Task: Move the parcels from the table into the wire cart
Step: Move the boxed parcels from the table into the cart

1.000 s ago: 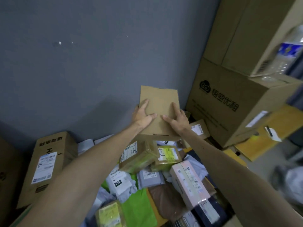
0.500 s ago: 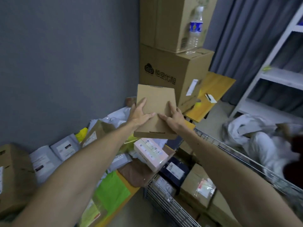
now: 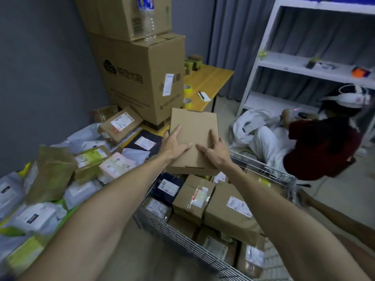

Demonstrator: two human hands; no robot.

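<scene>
Both hands hold a flat brown box (image 3: 194, 126). The left hand (image 3: 174, 146) grips its left side and the right hand (image 3: 215, 151) grips its right side. Both thumbs lie on the lid, close to each other. The box is up in the air, over the far end of the wire cart (image 3: 178, 236) and just past the edge of the desk (image 3: 211, 78).

The box looks thin and light. Its cardboard looks stiff, so it should not bend. The sides look smooth, so it could slip if held loosely. Holding it by two sides, like this, seems best. The lid has a small tab at the front, so I would keep it flat. It could lie on top of the brown parcels (image 3: 229, 211) in the cart.
</scene>
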